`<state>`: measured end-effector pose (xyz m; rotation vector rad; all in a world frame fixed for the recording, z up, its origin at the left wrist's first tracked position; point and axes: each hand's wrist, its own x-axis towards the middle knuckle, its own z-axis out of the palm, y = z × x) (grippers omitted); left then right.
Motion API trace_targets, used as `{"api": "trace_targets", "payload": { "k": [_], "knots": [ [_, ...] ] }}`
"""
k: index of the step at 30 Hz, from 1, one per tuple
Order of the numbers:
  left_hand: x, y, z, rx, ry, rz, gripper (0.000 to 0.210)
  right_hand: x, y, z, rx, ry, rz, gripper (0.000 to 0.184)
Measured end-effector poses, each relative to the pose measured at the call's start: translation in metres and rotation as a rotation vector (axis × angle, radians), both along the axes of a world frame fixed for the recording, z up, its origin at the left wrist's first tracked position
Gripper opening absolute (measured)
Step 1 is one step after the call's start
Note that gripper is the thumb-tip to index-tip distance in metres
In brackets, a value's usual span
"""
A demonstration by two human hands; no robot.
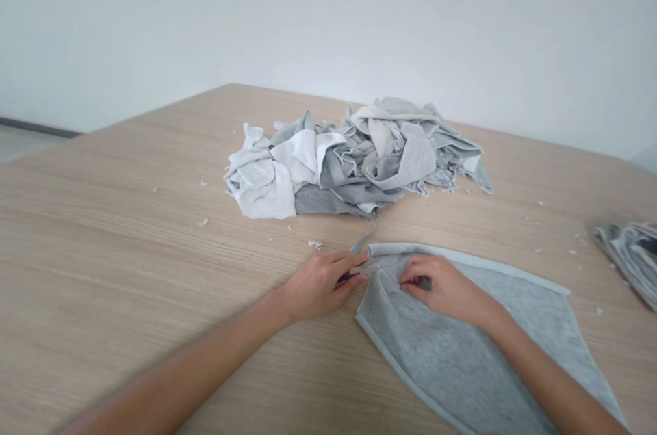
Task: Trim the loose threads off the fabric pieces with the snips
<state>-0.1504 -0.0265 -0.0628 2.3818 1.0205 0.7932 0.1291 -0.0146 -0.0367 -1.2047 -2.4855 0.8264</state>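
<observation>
A grey knit fabric piece (452,346) with paler, rolled edges lies on the table, its narrow end toward my left hand. My left hand (326,281) is closed around small thread snips (349,278). Their purple handle shows between thumb and fingers, and the pale blades point right at the fabric's end; the rest is hidden in the hand. Over the fabric, my right hand (436,284) pinches a bit of the grey cloth near that end, thumb against fingers. A thin grey strip (364,240) runs from the cloth pile down to my left hand.
Crumpled white and grey cloth pieces (359,161) form a pile farther back on the wooden table (128,230). Folded grey cloths (631,257) lie at the right edge. Small white scraps (204,222) are scattered about. A white wall (308,18) stands behind.
</observation>
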Motion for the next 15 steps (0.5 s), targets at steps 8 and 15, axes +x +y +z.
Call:
{"api": "trace_targets", "payload": {
  "k": [8,15],
  "knots": [
    [0.000,0.000,0.002,-0.033,-0.010,0.000,0.035,0.008,0.001,0.012,-0.021,0.123,-0.077,0.015],
    [0.001,-0.002,0.000,-0.100,-0.098,0.020,0.036,-0.008,0.031,0.065,0.268,0.494,-0.431,0.020]
  ]
}}
